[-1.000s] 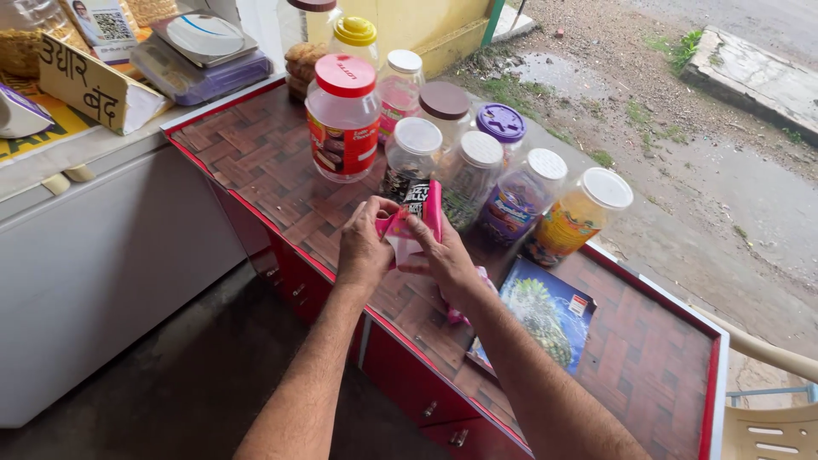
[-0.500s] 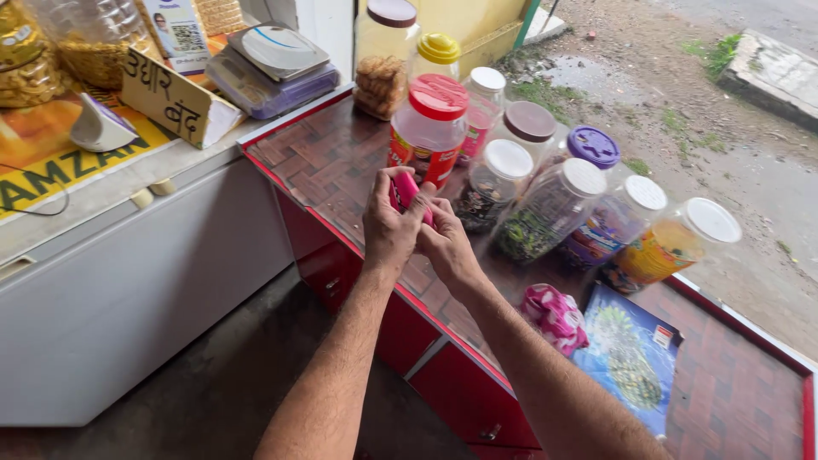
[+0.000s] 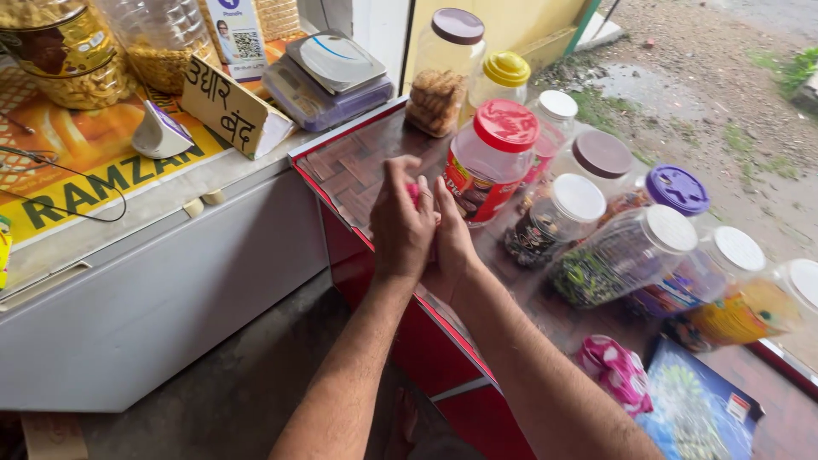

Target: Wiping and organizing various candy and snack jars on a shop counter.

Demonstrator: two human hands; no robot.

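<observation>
My left hand (image 3: 400, 223) and my right hand (image 3: 452, 243) are pressed together over the red counter (image 3: 341, 166), fingers closed around a small pink packet (image 3: 414, 194) of which only a sliver shows between them. A clear jar with a red lid (image 3: 490, 162) stands just right of my fingertips. Behind it is a row of more jars: a brown-lidded one (image 3: 601, 158), a purple-lidded one (image 3: 676, 189), and white-lidded ones (image 3: 579, 200).
A white chest freezer (image 3: 153, 281) stands left of the counter, carrying a weighing scale (image 3: 328, 72), a folded sign card (image 3: 230, 111) and large snack jars (image 3: 60, 51). A pink dotted pouch (image 3: 615, 370) and a blue packet (image 3: 694, 409) lie at right. Wet ground lies beyond.
My view has swung left and closer. Both hands have closed more tightly over the pink packet, which showed plainly between my fingers earlier and is now almost hidden.
</observation>
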